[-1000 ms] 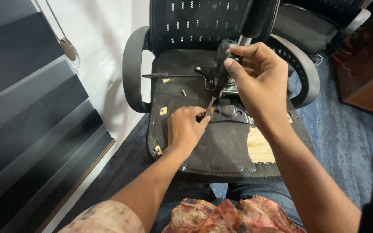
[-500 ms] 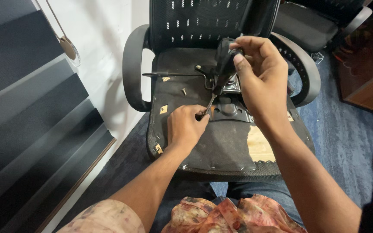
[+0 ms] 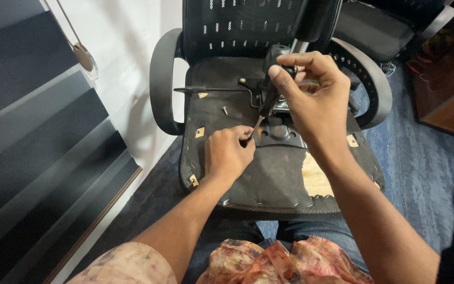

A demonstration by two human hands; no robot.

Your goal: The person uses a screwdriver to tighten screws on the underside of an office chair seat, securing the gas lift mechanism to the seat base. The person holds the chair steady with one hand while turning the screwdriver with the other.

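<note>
an office chair lies on its back, its seat underside facing up. the right hand grips the black handle of a screwdriver, tip down beside the metal plate at the seat's middle. the left hand pinches near that tip. a loose screw lies left of the plate

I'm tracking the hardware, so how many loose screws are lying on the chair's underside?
1 that I can see: a loose screw left of the metal plate, above the left hand. The left hand or right hand holding the screwdriver may hide others.
</note>
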